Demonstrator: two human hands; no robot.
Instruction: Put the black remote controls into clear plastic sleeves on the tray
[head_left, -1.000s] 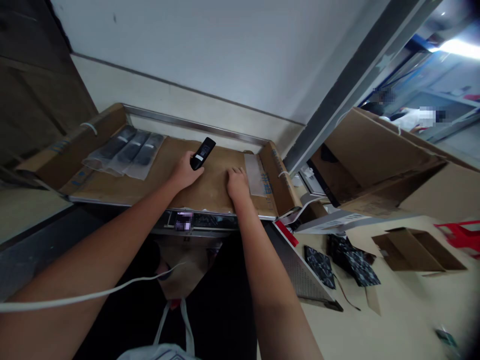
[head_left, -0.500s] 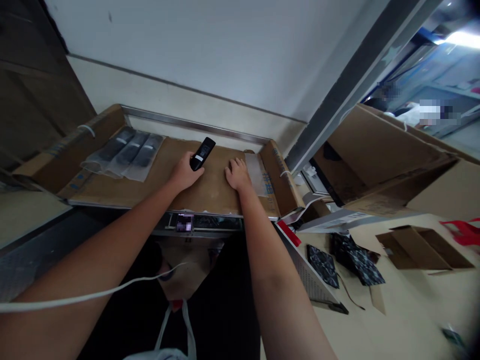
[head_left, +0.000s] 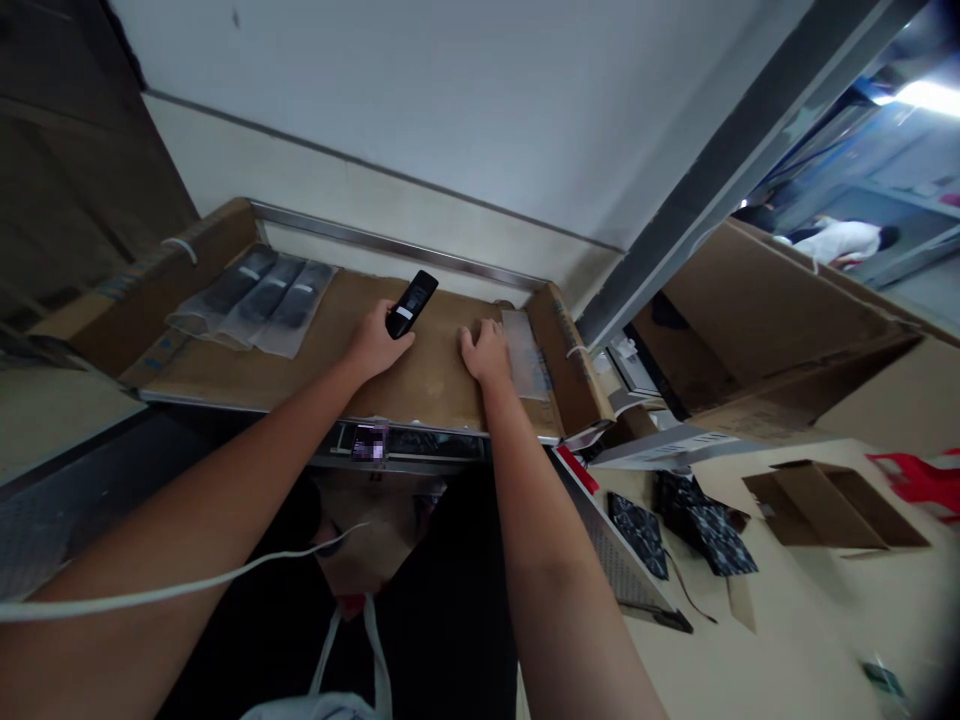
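The left hand [head_left: 373,343] was closed around the near end of a black remote control [head_left: 412,303], fingers wrapped under it and thumb along its side. The remote was a slim, dark, glossy bar with rounded ends and a small pale label or marking about halfway down its face; its far end stuck out past the fingers and tilted up and away, above the middle of the cardboard sheet [head_left: 427,385] that covered the workbench.

The right hand [head_left: 486,352] lay flat, palm down and fingers spread, on the same cardboard, holding nothing, with its fingertips just beside a clear plastic bag [head_left: 525,352] lying along the right edge. The 2 hands were near each other but apart.

At the far left of the cardboard lay 3 more dark remotes in clear plastic bags [head_left: 255,300], side by side and touching. A white cable [head_left: 187,590] ran across the left forearm.
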